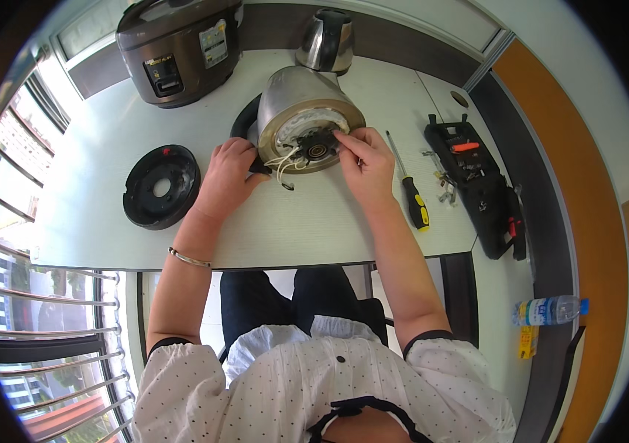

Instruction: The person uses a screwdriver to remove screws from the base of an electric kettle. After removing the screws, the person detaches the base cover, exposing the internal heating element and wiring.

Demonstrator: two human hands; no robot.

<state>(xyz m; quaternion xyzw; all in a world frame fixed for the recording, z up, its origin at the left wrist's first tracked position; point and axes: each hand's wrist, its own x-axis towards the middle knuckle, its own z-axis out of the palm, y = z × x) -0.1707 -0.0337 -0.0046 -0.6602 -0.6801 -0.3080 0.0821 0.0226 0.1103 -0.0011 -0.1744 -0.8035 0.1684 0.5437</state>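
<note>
A silver electric kettle lies tipped over on the table, its uncovered underside facing me. In that underside sits a black round connector, with loose white wires coming out beside it. My left hand is closed on the lower end of the black handle, at the kettle's left edge. The fingers of my right hand are pinched at the connector's upper right edge; exactly what lies between the fingertips is hidden. A black ring-shaped base cover rests left of my left hand.
A yellow-and-black screwdriver lies right of my right hand, beside loose metal bits and an open black tool case. A rice cooker and a steel jug stand behind. A water bottle is at right.
</note>
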